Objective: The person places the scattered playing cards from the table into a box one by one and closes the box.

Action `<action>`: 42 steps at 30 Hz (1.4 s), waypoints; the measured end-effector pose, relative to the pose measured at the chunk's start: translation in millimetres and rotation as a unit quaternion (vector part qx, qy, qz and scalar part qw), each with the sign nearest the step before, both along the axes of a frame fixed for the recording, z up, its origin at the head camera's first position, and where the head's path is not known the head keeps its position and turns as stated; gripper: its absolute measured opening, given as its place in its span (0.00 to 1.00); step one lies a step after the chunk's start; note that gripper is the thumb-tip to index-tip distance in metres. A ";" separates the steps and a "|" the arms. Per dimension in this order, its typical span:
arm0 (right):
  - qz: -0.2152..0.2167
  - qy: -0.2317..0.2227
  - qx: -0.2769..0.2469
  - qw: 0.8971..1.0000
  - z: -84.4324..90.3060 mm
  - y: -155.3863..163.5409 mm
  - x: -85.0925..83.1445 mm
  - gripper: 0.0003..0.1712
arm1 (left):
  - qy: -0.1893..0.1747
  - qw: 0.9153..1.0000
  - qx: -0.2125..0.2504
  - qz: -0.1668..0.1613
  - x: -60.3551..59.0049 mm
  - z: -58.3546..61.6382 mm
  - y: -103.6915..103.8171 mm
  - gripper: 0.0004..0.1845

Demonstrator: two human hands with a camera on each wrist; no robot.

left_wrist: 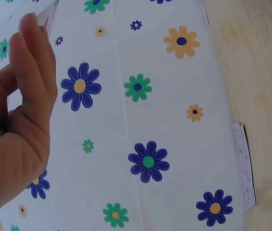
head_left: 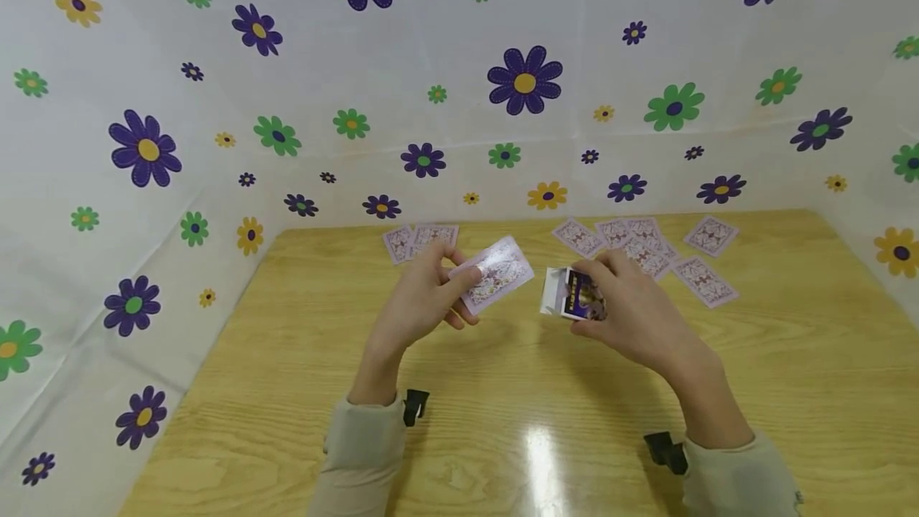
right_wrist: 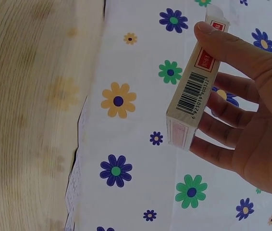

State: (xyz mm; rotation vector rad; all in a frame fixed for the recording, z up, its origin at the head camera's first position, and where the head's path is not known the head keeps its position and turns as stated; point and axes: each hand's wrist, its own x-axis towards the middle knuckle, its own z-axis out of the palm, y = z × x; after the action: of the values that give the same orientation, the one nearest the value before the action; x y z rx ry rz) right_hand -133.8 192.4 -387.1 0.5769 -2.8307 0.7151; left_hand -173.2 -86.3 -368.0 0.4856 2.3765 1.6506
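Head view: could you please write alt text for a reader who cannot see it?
A person's left grip holds at least one pink-patterned playing card and the right grip holds a playing-card box above a wood-grain table. More cards lie near its far edge, to the left and right, before a flower-printed cloth.

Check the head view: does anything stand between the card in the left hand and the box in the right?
Nothing visible stands in the gap between the card and the box. The box's white end flap faces the card; whether it covers the opening is unclear.
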 end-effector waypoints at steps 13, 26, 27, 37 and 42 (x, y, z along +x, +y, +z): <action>0.007 0.009 -0.002 1.000 2.3 -2.2 2.8 0.42 | 0.081 0.997 -0.010 0.000 9.3 -3.2 26.1 0.09; 0.014 0.021 -0.001 1.000 4.2 -2.3 3.9 0.42 | 0.100 0.993 -0.060 -0.005 14.1 -4.6 35.3 0.08; 0.014 0.023 -0.001 1.000 4.3 -2.5 3.9 0.42 | 0.102 0.993 -0.063 -0.005 14.5 -4.4 35.4 0.08; 0.019 0.025 0.009 0.999 4.3 -5.5 3.8 0.42 | 0.124 0.988 -0.093 0.001 13.9 -6.8 37.0 0.08; 0.025 0.020 0.011 0.999 3.3 -7.6 3.7 0.42 | 0.138 0.986 -0.096 0.005 13.5 -8.3 37.0 0.08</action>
State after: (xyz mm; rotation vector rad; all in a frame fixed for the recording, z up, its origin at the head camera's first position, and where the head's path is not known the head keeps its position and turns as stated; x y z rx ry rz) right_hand -130.1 184.9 -383.8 0.6597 -2.7991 0.6742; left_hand -159.7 -49.3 -376.3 0.7066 2.7039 1.4168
